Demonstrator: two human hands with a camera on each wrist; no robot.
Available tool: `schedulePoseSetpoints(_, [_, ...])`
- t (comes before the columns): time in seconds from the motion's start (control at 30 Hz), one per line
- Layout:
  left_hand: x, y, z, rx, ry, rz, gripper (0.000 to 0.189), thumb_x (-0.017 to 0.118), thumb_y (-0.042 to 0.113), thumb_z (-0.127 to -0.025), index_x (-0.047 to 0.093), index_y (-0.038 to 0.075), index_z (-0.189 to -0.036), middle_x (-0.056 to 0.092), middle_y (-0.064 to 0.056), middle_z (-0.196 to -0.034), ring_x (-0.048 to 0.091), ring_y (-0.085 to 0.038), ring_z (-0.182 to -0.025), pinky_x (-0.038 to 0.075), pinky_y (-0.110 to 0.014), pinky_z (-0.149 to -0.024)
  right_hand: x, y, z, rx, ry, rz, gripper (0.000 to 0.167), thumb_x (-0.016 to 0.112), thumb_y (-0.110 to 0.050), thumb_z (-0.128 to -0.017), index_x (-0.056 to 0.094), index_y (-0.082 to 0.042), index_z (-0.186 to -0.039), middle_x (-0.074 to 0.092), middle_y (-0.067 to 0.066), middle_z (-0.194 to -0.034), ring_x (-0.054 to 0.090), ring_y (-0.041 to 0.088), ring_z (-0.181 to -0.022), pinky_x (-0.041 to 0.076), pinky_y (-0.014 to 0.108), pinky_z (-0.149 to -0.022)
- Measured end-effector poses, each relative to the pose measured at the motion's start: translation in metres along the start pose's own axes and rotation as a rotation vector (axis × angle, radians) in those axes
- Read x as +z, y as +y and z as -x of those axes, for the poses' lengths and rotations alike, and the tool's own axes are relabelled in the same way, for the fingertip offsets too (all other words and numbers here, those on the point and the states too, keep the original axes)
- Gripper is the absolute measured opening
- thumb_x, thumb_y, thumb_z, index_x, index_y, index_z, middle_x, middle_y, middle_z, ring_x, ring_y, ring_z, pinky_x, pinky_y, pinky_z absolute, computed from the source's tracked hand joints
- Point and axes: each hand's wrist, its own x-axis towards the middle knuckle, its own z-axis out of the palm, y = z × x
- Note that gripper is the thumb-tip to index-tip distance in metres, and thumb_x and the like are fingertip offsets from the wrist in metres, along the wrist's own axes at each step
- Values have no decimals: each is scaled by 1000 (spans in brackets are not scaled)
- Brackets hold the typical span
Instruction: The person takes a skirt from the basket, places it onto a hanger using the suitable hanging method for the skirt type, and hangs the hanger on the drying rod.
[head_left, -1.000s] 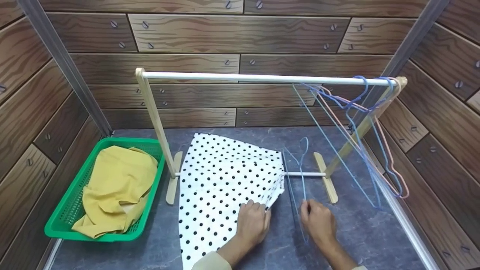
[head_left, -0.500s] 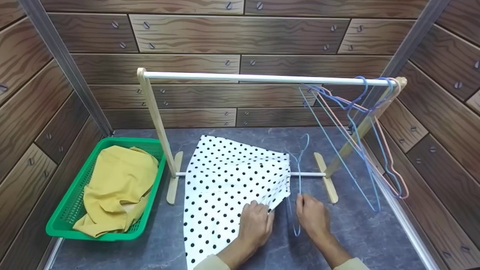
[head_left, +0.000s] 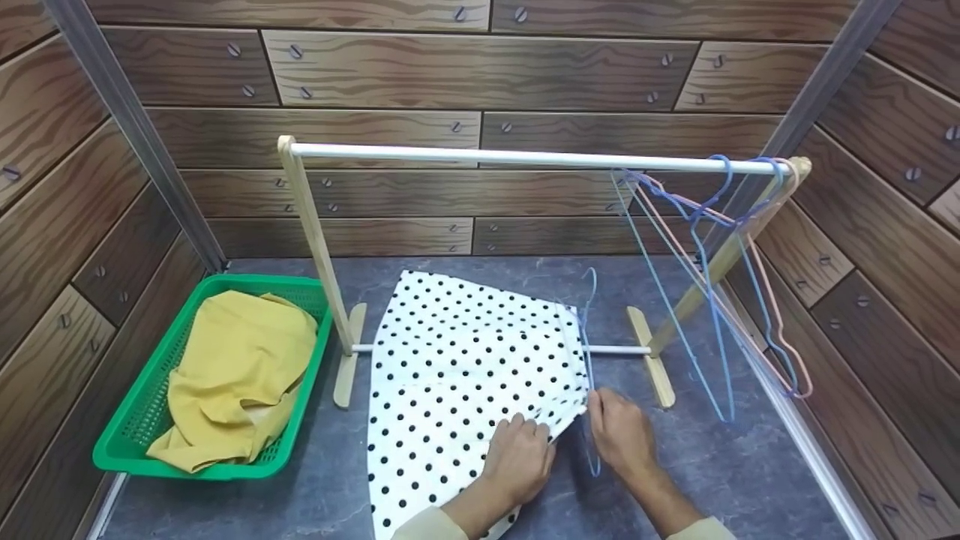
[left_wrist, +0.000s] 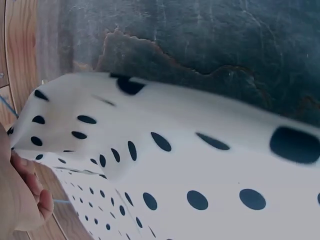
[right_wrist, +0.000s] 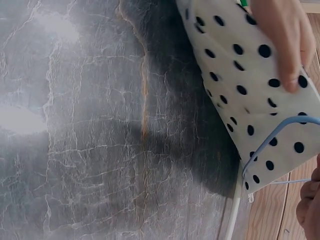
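A white skirt (head_left: 442, 367) with black polka dots lies spread below the rack, its narrow waist end to the right. My left hand (head_left: 519, 459) grips the cloth near the front corner of that waist. In the left wrist view the skirt (left_wrist: 170, 185) folds up from the fingers. My right hand (head_left: 624, 433) holds a thin blue clothes hanger by its side, hook pointing away from me. The hanger (right_wrist: 292, 120) overlaps the waist edge in the right wrist view. Part of its frame is hidden behind the skirt and fingers.
A rack with a white top bar (head_left: 480, 156) and wooden legs stands over the skirt. Several blue and pink hangers (head_left: 721, 300) hang at its right end. To the left, a green basket (head_left: 255, 474) holds yellow cloth (head_left: 232, 367). Wood-patterned walls enclose the grey surface.
My right hand and the hanger have moved left, up to the skirt's waist edge. The skirt and my left hand have shifted slightly to the right. The hanging hangers sway a little.
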Motion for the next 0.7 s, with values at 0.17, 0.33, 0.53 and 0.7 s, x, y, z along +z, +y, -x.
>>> schedulePoseSetpoints(0.17, [2, 8, 0, 116, -146, -155, 30, 36, 40, -105, 56, 20, -94, 50, 6, -77, 43, -11, -72, 38, -25, -65, 0, -3, -1, -20, -15, -2, 36, 60, -11, -94, 44, -15, -62, 38, -2, -52, 31, 11, -46, 28, 29, -45])
schedulePoseSetpoints(0.33, [7, 16, 1, 204, -180, -272, 27, 36, 45, -104, 53, 26, -96, 51, 7, -83, 46, -9, -78, 40, -25, -72, -1, -5, -3, -54, 1, 8, 36, 62, -10, -92, 44, -15, -61, 41, 0, -51, 36, 15, -44, 30, 32, -44])
schedulePoseSetpoints(0.53, [11, 17, 4, 299, -133, -260, 30, 31, 49, -104, 55, 33, -111, 55, 7, -92, 52, -11, -87, 42, -28, -76, 5, -6, 4, -78, -16, 58, 35, 62, -11, -92, 44, -13, -63, 42, 5, -50, 40, 22, -41, 30, 35, -41])
schedulePoseSetpoints(0.7, [11, 5, 10, 307, -191, -173, 35, 26, 47, -102, 53, 29, -112, 54, 5, -96, 51, -12, -91, 42, -29, -77, 11, -3, 17, -113, 11, 97, 34, 63, -11, -91, 43, -14, -63, 35, -2, -49, 30, 11, -41, 25, 28, -41])
